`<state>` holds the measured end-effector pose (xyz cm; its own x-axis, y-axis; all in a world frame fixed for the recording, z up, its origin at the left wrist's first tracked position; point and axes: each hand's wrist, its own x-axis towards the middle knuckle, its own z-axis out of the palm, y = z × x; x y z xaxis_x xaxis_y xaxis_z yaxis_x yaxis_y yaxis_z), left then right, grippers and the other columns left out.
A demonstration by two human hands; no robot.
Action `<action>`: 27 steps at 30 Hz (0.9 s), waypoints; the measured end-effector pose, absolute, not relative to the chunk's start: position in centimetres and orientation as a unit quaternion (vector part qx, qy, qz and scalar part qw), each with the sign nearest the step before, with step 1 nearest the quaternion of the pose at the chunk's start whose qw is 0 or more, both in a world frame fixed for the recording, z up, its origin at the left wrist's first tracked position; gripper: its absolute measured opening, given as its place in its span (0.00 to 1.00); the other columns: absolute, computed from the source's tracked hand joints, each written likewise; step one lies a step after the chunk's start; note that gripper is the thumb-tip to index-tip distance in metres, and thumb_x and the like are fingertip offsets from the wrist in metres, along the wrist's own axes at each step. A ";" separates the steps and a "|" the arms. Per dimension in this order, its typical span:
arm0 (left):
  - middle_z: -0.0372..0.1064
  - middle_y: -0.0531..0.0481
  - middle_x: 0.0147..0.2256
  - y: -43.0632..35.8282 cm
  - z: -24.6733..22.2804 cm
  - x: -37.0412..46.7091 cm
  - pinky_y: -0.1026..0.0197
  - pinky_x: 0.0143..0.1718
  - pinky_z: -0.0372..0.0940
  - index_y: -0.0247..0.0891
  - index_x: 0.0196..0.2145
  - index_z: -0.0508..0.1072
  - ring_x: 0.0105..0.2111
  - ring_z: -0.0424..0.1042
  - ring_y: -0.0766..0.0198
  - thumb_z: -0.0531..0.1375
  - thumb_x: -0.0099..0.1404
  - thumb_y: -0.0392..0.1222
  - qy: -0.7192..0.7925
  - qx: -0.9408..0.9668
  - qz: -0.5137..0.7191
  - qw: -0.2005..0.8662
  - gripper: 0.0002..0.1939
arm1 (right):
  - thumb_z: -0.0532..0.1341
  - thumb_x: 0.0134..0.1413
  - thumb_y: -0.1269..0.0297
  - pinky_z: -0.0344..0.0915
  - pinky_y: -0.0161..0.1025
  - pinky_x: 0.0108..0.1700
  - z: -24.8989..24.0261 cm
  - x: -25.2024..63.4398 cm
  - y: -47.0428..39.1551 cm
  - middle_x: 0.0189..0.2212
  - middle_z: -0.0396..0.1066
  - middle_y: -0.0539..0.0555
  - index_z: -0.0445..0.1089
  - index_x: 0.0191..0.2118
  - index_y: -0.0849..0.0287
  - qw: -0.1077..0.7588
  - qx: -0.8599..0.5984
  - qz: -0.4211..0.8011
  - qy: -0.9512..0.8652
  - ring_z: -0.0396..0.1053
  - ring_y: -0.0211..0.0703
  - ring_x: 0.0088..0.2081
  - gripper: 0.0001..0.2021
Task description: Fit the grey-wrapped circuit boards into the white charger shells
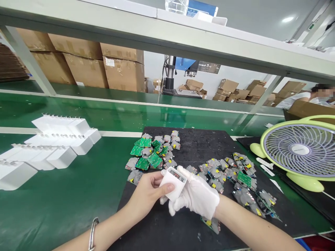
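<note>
A small white case (172,186) with an open top end is held over the black mat (199,143); some parts show inside it. My left hand (148,191), bare, grips its left side with the thumb across the front. Around its right side is my right hand (196,195) in a white glove, fingers at the top edge and underneath. Green circuit boards (154,159) with grey-coated parts lie in a pile behind the case. More grey-coated boards (242,195) are spread to the right.
Rows of white cases (62,158) stand on the green table (86,205) at the left. A green fan (300,150) is at the right. A shelf beam (167,29) crosses above. Behind are cardboard boxes (124,75), a machine (169,76) and a person (320,94) at the far right.
</note>
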<state>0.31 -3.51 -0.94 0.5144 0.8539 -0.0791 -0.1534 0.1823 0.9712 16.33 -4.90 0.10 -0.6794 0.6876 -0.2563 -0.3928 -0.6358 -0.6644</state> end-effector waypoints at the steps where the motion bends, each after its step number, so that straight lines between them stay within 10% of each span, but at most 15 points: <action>1: 0.73 0.51 0.23 -3.6 -0.9 0.3 0.69 0.20 0.57 0.33 0.31 0.76 0.20 0.65 0.69 0.67 0.49 0.47 0.337 0.525 0.363 0.692 0.15 | 0.34 0.61 0.46 0.68 0.35 0.28 0.0 16.4 -4.8 0.27 0.72 0.62 0.59 0.51 0.71 0.307 -0.249 0.871 -0.292 0.73 0.43 0.23 0.33; 18: 0.75 0.53 0.22 -6.1 0.0 0.3 0.65 0.23 0.65 0.34 0.53 0.68 0.23 0.69 0.61 0.66 0.47 0.53 0.527 0.587 0.378 0.485 0.37 | 0.20 0.53 0.41 0.58 0.31 0.14 -0.8 15.7 -4.4 0.19 0.69 0.59 0.66 0.40 0.73 0.248 -0.225 0.889 -0.312 0.66 0.39 0.14 0.47; 23: 0.77 0.51 0.31 -5.1 -0.6 0.2 0.62 0.33 0.67 0.37 0.59 0.58 0.29 0.72 0.59 0.63 0.52 0.52 0.495 0.627 0.366 0.478 0.39 | 0.44 0.54 0.41 0.55 0.29 0.13 1.0 16.6 -4.3 0.15 0.67 0.54 0.68 0.40 0.73 0.248 -0.306 0.827 -0.401 0.62 0.35 0.13 0.35; 27: 0.75 0.46 0.43 -3.5 -1.0 -0.1 0.59 0.40 0.67 0.40 0.56 0.61 0.33 0.74 0.60 0.58 0.59 0.50 0.484 0.655 0.404 0.415 0.28 | 0.57 0.50 0.46 0.62 0.31 0.20 2.5 19.4 -3.3 0.23 0.70 0.52 0.64 0.52 0.63 0.423 -0.525 0.503 -0.540 0.63 0.34 0.19 0.29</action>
